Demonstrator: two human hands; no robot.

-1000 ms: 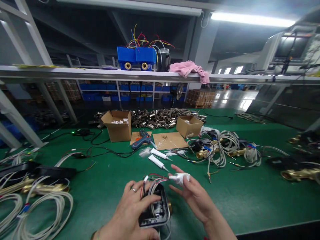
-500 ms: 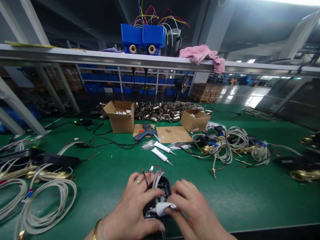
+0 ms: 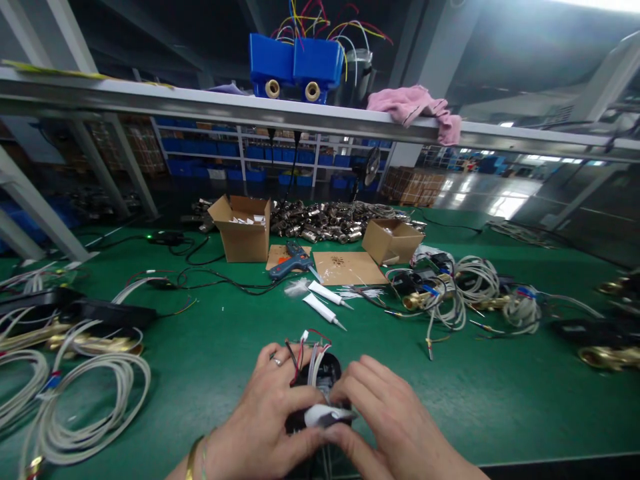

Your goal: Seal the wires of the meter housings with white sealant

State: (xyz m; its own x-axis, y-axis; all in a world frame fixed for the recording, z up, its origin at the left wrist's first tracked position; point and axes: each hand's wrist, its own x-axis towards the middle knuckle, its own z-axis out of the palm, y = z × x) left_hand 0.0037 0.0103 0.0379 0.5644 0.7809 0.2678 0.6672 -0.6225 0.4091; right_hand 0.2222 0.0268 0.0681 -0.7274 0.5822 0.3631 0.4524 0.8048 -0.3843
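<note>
A black plastic housing (image 3: 327, 368) lies low in front of me, with several thin wires rising from its far end. My left hand (image 3: 273, 410) is closed around its left side, the thumb and index finger bent near a crumpled white squeeze tube (image 3: 319, 415). Between the fingertips of my right hand (image 3: 383, 413) is the tube's flattened end. The tube lies across the near part of the housing, and its nozzle is hidden by my left fingers. Beyond the hands, two more white squeeze tubes (image 3: 324, 311) rest on the green table (image 3: 240, 327).
A glue gun (image 3: 293, 261) lies behind the tubes, beside a cardboard sheet (image 3: 347, 268). Two open cardboard boxes (image 3: 246, 241) stand before a heap of metal fittings (image 3: 320, 223). Coiled cables (image 3: 95, 407) with brass valves lie left, more cable bundles (image 3: 447, 293) right. A shelf (image 3: 200, 107) spans overhead.
My right fingers have moved left along the white tube, closer to my left hand. The tube now lies flatter across the housing. The view has shifted slightly.
</note>
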